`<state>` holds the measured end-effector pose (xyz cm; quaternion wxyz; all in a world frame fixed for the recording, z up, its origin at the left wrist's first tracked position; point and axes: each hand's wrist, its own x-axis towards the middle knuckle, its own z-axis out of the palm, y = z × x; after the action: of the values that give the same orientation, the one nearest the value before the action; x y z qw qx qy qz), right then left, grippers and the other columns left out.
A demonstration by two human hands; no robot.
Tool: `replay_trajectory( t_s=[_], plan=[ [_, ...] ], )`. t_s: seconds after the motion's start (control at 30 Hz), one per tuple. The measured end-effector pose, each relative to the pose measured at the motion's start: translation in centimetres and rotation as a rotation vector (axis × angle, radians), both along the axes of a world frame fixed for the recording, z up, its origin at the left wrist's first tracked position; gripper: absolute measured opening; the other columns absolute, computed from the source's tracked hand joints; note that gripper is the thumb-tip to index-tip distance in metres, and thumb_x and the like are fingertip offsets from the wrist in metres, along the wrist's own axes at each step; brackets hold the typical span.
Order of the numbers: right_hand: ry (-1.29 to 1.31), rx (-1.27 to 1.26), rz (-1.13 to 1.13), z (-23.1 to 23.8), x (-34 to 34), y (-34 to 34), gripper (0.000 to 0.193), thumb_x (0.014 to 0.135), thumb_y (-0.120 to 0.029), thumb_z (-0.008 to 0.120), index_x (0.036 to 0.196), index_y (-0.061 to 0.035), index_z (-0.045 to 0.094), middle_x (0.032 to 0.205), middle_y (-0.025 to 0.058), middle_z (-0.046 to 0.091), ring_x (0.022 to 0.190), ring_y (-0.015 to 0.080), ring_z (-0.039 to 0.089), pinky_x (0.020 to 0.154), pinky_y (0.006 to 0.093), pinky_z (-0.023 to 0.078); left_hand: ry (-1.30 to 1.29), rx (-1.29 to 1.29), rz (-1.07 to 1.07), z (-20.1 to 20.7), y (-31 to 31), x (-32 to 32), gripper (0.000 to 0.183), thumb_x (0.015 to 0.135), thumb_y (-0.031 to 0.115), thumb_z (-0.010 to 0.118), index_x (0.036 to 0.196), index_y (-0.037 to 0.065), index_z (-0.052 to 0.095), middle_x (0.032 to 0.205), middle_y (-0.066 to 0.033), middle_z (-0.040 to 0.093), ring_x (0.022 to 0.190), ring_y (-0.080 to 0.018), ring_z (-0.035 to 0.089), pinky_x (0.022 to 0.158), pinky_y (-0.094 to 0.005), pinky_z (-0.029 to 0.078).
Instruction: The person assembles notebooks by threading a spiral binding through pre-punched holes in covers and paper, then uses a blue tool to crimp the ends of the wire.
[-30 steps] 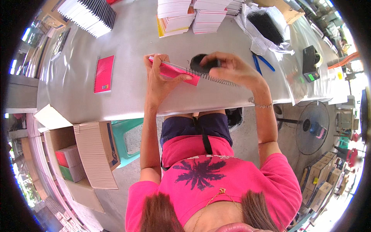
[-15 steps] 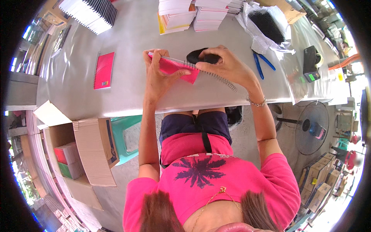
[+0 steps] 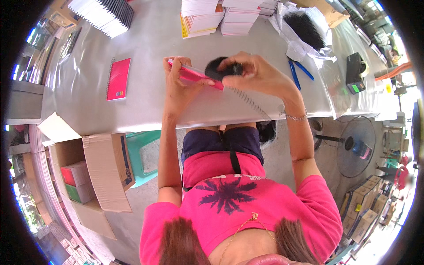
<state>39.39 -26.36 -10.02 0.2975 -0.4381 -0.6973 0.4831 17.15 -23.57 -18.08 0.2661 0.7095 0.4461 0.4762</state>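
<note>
My left hand [image 3: 180, 84] grips a pink-covered notebook [image 3: 192, 76] by its left part, thumb on the near face and fingers behind. A dark spiral binding coil [image 3: 247, 100] trails from the notebook's right end, slanting toward the table's front edge. Closed around a black rounded object [image 3: 214, 70], my right hand [image 3: 260, 75] is at the notebook's right end, its thumb close to where the coil meets the pages. Motion blur hides what exactly the black object is. A finished-looking pink spiral notebook [image 3: 118, 80] lies flat on the table to the left.
Stacks of notebooks [image 3: 201, 20] and black-spiral books [image 3: 106, 17] stand at the back. Black coils [image 3: 304, 31] lie in white wrapping, near blue-handled pliers [image 3: 300, 73] and a black tape dispenser [image 3: 354, 73]. An open carton [image 3: 106, 172] and a fan [image 3: 353, 143] are below the table.
My right hand and the black object have shifted slightly left along the notebook's edge. The notebook has tilted, showing less of its cover. My left hand keeps its hold.
</note>
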Motion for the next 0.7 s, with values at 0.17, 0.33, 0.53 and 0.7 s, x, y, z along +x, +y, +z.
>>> replay_trajectory(
  t_s=[0.17, 0.33, 0.53, 0.7],
  plan=[
    [0.138, -0.047, -0.006, -0.8, -0.3, 0.0, 0.035, 0.083, -0.031, 0.076, 0.105, -0.003, 0.072, 0.081, 0.0002, 0.066, 0.074, 0.0039, 0.057, 0.061, 0.0208, 0.044, -0.001, -0.005, 0.035, 0.6, -0.4, 0.0, 0.067, 0.053, 0.026, 0.095, 0.099, 0.005, 0.051, 0.102, -0.0091, 0.046, 0.103, -0.0289, 0.044, 0.087, -0.0399, 0.043],
    [-0.032, 0.067, -0.073, -2.2, -0.4, 0.5, 0.042, 0.082, -0.036, 0.077, 0.108, -0.0028, 0.071, 0.083, 0.005, 0.067, 0.074, 0.0099, 0.058, 0.068, 0.0262, 0.049, 0.04, 0.049, 0.031, -0.2, -0.2, -0.6, 0.067, 0.054, 0.025, 0.095, 0.1, 0.005, 0.051, 0.105, -0.0096, 0.044, 0.103, -0.0288, 0.045, 0.086, -0.0397, 0.044],
    [-0.305, 0.407, -0.351, -4.7, 1.5, 2.1, 0.052, 0.08, -0.042, 0.077, 0.112, -0.0023, 0.067, 0.105, 0.0191, 0.066, 0.102, 0.0322, 0.058, 0.091, 0.0388, 0.047, 0.021, 0.042, 0.08, 0.1, -0.5, -0.2, 0.063, 0.058, 0.025, 0.093, 0.102, 0.005, 0.052, 0.105, -0.0108, 0.045, 0.104, -0.0293, 0.046, 0.085, -0.0396, 0.045],
    [-0.484, 0.66, -0.463, -4.4, 1.7, 2.5, 0.048, 0.08, -0.041, 0.078, 0.115, -0.01, 0.067, 0.121, 0.0142, 0.059, 0.108, 0.0296, 0.055, 0.093, 0.0398, 0.044, -0.054, 0.004, 0.17, 0.2, -1.4, 0.8, 0.053, 0.068, 0.024, 0.089, 0.103, 0.005, 0.054, 0.106, -0.0112, 0.047, 0.107, -0.03, 0.045, 0.089, -0.0408, 0.043]
  ],
)
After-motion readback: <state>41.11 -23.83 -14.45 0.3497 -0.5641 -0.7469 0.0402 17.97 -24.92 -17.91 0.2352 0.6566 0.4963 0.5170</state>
